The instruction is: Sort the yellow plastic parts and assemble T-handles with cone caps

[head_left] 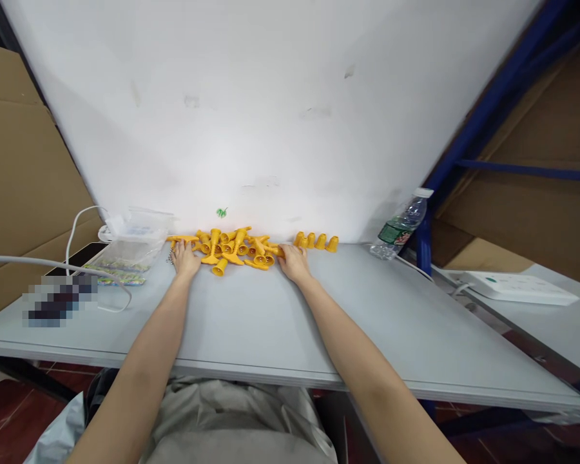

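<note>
A pile of yellow plastic pieces [232,248] lies on the table against the white wall. Some have T-shaped ends, others flare like small cups. My left hand [185,260] rests at the pile's left edge, fingers stretched toward a yellow T-shaped piece [182,238] just beyond them. Small shiny bits, too small to name, lie beside those fingers. At the opposite edge, my right hand [294,263] touches the outer yellow pieces with its fingers apart; part of its fingertips is hidden. Several yellow cup-shaped pieces [321,241] stand in a row just right of it.
On the left are clear plastic bags [130,254], a white cable [70,238], a dark flat object [80,256] and a blurred patch. A plastic bottle [400,225] leans at the right. Beyond it, a white power strip [519,287] lies on another surface. Cardboard [24,174] borders the left.
</note>
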`<action>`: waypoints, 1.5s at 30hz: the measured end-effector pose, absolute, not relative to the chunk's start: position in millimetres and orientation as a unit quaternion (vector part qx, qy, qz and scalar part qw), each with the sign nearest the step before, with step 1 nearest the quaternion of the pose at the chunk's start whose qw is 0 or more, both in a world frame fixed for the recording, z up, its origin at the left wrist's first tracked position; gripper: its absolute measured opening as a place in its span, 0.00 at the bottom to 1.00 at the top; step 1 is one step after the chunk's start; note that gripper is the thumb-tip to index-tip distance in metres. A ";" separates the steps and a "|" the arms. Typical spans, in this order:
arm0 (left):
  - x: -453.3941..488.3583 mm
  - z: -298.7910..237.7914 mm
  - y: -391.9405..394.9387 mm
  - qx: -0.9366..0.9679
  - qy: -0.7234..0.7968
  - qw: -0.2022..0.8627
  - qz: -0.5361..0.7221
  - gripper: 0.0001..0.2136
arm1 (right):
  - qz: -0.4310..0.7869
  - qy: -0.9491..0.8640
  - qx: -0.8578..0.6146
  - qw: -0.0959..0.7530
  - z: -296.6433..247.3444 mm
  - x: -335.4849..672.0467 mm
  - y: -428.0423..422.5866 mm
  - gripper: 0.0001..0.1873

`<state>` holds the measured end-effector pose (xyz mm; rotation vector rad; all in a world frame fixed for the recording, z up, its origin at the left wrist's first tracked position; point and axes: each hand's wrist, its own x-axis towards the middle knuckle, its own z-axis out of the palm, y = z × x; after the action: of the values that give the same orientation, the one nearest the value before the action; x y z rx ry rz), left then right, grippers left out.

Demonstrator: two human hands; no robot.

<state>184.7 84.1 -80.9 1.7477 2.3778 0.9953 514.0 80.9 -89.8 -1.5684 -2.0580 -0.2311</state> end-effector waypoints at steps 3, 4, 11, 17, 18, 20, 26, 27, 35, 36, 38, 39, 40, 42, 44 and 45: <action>183.3 -80.9 84.6 0.563 0.753 0.001 0.341 0.25 | -0.087 -0.766 -0.575 0.273 -89.1 515.2 79.4 0.17; 183.0 -79.9 84.1 0.564 0.744 -0.009 0.358 0.25 | -0.090 -0.766 -0.574 0.277 -88.4 515.6 78.7 0.16; 206.5 -55.9 63.9 0.653 0.566 -0.142 0.483 0.22 | -0.133 -0.742 -0.566 0.335 -73.5 507.7 68.5 0.14; 256.0 -48.2 42.1 0.793 0.413 -0.179 0.409 0.20 | -0.166 -0.774 -0.485 0.373 -57.3 477.5 53.7 0.15; 259.9 -49.2 41.0 0.800 0.412 -0.172 0.401 0.20 | -0.167 -0.786 -0.468 0.368 -55.5 472.2 51.1 0.15; 261.7 -50.7 40.6 0.799 0.427 -0.156 0.393 0.19 | -0.166 -0.806 -0.442 0.357 -52.3 463.1 45.8 0.15; 251.0 -44.6 38.5 0.763 0.522 -0.108 0.365 0.20 | -0.163 -0.823 -0.427 0.338 -44.8 452.8 35.2 0.17; 251.3 -43.0 37.1 0.762 0.530 -0.101 0.358 0.21 | -0.163 -0.821 -0.431 0.337 -44.0 453.0 34.6 0.17; 260.2 -42.0 32.2 0.783 0.516 -0.072 0.340 0.20 | -0.165 -0.810 -0.462 0.320 -42.9 457.1 35.2 0.17; 259.8 -42.2 32.7 0.778 0.523 -0.075 0.339 0.19 | -0.161 -0.815 -0.461 0.312 -43.0 456.6 35.2 0.16; 258.5 -41.9 33.4 0.769 0.538 -0.080 0.337 0.18 | -0.150 -0.827 -0.453 0.298 -43.2 455.2 34.8 0.16; 257.8 -41.5 33.4 0.765 0.543 -0.082 0.335 0.17 | -0.145 -0.832 -0.448 0.293 -43.2 454.5 34.6 0.17; 257.3 -40.9 33.2 0.762 0.548 -0.084 0.334 0.17 | -0.142 -0.836 -0.446 0.288 -43.1 453.9 34.5 0.18; 256.9 -39.4 31.9 0.760 0.554 -0.085 0.328 0.17 | -0.140 -0.838 -0.447 0.281 -42.5 453.3 34.5 0.18; 257.4 -37.7 30.0 0.761 0.557 -0.083 0.322 0.17 | -0.142 -0.837 -0.449 0.279 -41.4 453.4 34.8 0.16; 257.8 -36.8 29.1 0.762 0.558 -0.081 0.319 0.17 | -0.145 -0.836 -0.450 0.280 -40.7 453.7 34.9 0.15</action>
<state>257.8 29.1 -36.8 2.5246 1.8501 1.0555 453.7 34.9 -40.7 -1.2052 -2.2397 -0.3893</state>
